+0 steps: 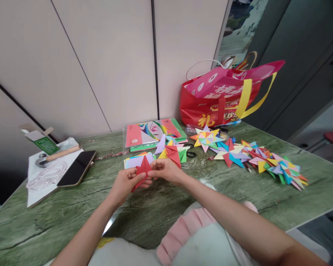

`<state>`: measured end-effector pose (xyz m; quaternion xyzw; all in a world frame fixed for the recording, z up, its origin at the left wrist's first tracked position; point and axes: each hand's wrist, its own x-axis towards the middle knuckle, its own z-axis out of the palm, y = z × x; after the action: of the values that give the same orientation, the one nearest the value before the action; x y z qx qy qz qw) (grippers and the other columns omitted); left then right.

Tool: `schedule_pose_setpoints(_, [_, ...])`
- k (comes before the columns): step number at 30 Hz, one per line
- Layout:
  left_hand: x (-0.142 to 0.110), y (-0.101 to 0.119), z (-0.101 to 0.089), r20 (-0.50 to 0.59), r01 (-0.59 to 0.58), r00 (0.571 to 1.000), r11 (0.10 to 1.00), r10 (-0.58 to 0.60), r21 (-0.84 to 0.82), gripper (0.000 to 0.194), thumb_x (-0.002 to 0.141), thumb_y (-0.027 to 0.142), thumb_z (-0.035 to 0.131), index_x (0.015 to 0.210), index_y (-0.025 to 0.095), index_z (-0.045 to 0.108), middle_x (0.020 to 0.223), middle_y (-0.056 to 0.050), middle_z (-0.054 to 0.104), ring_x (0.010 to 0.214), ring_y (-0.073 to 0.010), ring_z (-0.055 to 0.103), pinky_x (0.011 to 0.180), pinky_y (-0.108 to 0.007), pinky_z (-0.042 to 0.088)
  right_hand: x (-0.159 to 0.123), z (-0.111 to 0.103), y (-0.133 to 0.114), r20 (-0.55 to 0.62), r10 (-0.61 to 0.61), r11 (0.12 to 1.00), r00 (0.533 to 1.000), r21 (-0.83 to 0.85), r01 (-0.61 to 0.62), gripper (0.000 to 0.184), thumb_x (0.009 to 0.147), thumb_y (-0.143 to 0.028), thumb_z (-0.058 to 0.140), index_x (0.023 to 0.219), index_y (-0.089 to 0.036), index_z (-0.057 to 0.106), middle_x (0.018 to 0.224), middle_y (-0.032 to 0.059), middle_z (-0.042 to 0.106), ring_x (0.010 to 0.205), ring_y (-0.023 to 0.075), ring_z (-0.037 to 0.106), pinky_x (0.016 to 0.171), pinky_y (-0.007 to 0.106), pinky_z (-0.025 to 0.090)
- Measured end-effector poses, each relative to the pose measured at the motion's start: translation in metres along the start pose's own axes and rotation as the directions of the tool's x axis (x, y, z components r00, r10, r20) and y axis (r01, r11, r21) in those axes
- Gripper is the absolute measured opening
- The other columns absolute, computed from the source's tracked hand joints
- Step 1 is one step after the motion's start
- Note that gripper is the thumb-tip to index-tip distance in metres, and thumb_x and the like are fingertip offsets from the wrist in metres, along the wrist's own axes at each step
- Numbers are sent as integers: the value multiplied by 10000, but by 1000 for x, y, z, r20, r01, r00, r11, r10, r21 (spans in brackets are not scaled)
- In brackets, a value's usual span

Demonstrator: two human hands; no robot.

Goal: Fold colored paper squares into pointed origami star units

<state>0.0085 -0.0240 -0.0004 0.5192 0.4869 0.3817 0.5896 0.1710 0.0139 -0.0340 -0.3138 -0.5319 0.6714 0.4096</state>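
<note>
A small red folded paper piece (144, 166) with a pointed top is held up over the table between my two hands. My left hand (129, 181) grips it from the left, thumb on the front and fingers behind. At its right edge, my right hand (163, 170) pinches the paper between thumb and fingers. Just behind lie a stack of coloured paper sheets (131, 163) and a loose pile of folded paper pieces (174, 152) in red, yellow, green and purple. My fingers hide part of the red piece's lower edge.
Several multicoloured paper stars (229, 151) spread along the right side. Scissors (191, 154) lie behind my right hand. Paper packs (155, 133) and a red bag (211, 99) stand at the back. Leftward are a phone (77, 168), a hammer (59, 154), beads (48, 175) and a green box (46, 144).
</note>
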Motion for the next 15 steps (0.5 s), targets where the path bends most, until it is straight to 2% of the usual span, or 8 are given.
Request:
schedule_pose_setpoints(5, [1,-1,0,-28,-2,1000,1000,1,-18,287,606,330,716,756,101,632,717,-79,714,657,-211,673,638,-325,549,0,2,0,-22,-35,999,999,-21,35,425,478,-322,775,778,-141,534,630,-39,555,554,79,523,545,232,456])
schedule_pose_setpoints(9, [2,-3,0,-13,-2,1000,1000,2,21,279,607,343,711,727,105,625,723,-75,713,648,-220,673,626,-334,550,0,3,-2,-31,-120,986,992,-120,115,392,492,-327,765,743,-145,525,641,-32,559,569,82,523,575,239,444])
schedule_pose_setpoints(11, [1,-3,1,9,-8,1000,1000,8,25,280,617,342,704,757,111,629,755,-74,714,664,-222,674,640,-340,549,1,3,-2,-65,-150,980,987,-145,139,384,494,-328,762,727,-155,510,636,-34,557,563,84,525,575,239,436])
schedule_pose_setpoints(15, [0,0,2,11,-39,999,999,39,-9,319,600,291,725,857,131,625,845,-68,714,742,-219,672,715,-343,538,3,2,-2,-162,-203,978,966,-84,192,388,510,-338,753,669,-187,433,554,-69,497,487,79,499,488,219,409])
